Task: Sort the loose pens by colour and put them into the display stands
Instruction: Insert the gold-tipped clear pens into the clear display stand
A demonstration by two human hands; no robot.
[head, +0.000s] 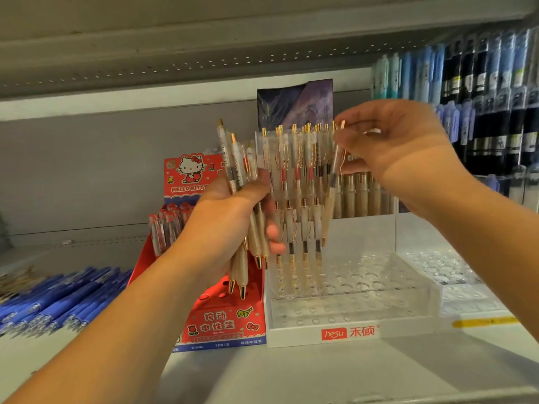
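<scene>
Head view: a bundle of cream, gold-tipped pens (239, 164) is gripped by the left hand (230, 217); a single pen (337, 161) is pinched by the right hand (402, 144) above the clear acrylic stand (350, 313), judged only partly filled.

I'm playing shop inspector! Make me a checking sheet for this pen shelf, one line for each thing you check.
Surface: white shelf.
Job's things: clear stand partly filled with standing pens; pen bundle; single pen.
Clutter: red box holding pens; blue pens lying at left; second clear stand at right.
Grippers: left hand grips the pen bundle; right hand pinches the single pen beside the stand's back row.
Cables: nothing seen.
Surroundings: hanging pens at right, blurred.
</scene>
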